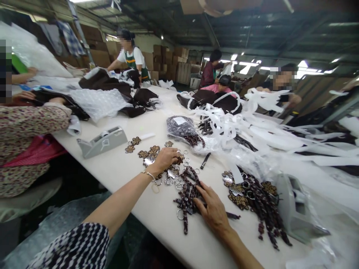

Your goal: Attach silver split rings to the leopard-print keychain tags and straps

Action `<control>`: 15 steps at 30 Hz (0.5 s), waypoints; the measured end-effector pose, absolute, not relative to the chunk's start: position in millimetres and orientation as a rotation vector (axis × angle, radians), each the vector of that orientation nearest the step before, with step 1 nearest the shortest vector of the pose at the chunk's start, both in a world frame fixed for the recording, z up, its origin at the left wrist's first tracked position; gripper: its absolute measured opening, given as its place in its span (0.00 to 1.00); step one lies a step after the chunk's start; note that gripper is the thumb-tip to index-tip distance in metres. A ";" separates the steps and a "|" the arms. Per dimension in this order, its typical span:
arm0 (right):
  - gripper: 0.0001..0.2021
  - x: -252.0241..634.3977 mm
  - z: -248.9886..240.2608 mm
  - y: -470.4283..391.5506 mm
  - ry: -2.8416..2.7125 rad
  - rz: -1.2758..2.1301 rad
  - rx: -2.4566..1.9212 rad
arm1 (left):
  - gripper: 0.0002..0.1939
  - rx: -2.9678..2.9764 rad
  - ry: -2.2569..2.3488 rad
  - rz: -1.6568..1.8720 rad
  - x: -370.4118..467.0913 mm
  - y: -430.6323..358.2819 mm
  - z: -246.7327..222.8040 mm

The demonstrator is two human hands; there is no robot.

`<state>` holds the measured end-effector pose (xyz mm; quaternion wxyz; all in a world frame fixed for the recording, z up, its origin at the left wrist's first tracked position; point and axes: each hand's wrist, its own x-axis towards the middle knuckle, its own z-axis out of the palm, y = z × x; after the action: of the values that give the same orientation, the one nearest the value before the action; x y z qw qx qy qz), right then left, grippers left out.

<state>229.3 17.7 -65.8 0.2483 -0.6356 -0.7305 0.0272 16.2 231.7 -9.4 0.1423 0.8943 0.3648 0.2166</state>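
We work at a broad, white-topped table (pixel 157 213). 2 grey tape dispensers stand on it: 1 near the left edge (pixel 108 144), 1 to the right, beyond our right arm (pixel 294 209). Ahead of our hands lies a clear plastic bag of dark brown strands (pixel 179 128).

Our right hand (pixel 211 209) lies palm down, fingers extended and spread, on a heap of dark brown knotted strands (pixel 186 201); we see nothing clasped in it. Our left hand (pixel 167 158) arches over leopard-print flower-shaped pieces (pixel 153 150), just beyond the heap. Its fingertips meet 1 brown patterned piece, but we cannot tell whether they pinch it. Shiny silver metal rings (pixel 178 184) lie between the 2 hands.

For sound handling, we advise:
1. Rest the right hand lightly, so that the heap neither slides nor twists.
2. Take 1 flower-shaped piece at a time, by its edge.
3. Check for rings caught in strands before pulling; a tug could snarl the heap.
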 end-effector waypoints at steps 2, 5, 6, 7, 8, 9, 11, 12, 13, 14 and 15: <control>0.22 229.1 -65.7 17.4 -1.982 0.078 -1.725 | 0.09 2.504 1.069 0.668 17.1 222.7 -1.4; 0.21 228.6 -65.5 17.1 -1.963 0.080 -1.703 | 0.10 2.351 1.103 0.723 17.5 208.9 9.0; 0.21 228.2 -65.3 17.0 -1.958 0.081 -1.696 | 0.10 2.291 1.111 0.728 17.4 203.5 11.6; 0.20 227.8 -65.0 16.8 -1.952 0.082 -1.691 | 0.09 2.228 1.116 0.724 17.3 197.3 13.4; 0.20 227.4 -64.7 16.5 -1.946 0.083 -1.686 | 0.10 2.160 1.117 0.711 17.5 190.2 14.2; 0.20 226.9 -64.4 16.2 -1.941 0.087 -1.680 | 0.10 2.092 1.115 0.692 18.1 182.1 13.8; 0.19 226.6 -64.3 15.5 -1.932 0.094 -1.666 | 0.11 1.962 1.096 0.644 20.5 163.4 9.7; 0.18 226.9 -64.6 15.3 -1.927 0.096 -1.660 | 0.11 1.906 1.081 0.620 22.2 153.2 6.2; 0.18 227.5 -65.2 15.2 -1.919 0.096 -1.656 | 0.11 1.856 1.065 0.599 24.1 142.9 2.2; 0.17 228.4 -65.7 15.3 -1.909 0.096 -1.653 | 0.10 1.813 1.052 0.580 25.8 132.7 -2.1; 0.17 229.4 -66.1 15.4 -1.895 0.092 -1.649 | 0.09 1.774 1.044 0.567 27.1 123.1 -6.2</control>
<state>229.4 15.4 -66.1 0.3090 -0.6239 -0.7170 0.0349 27.1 123.1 -6.2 0.4824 0.7277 0.4285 0.2327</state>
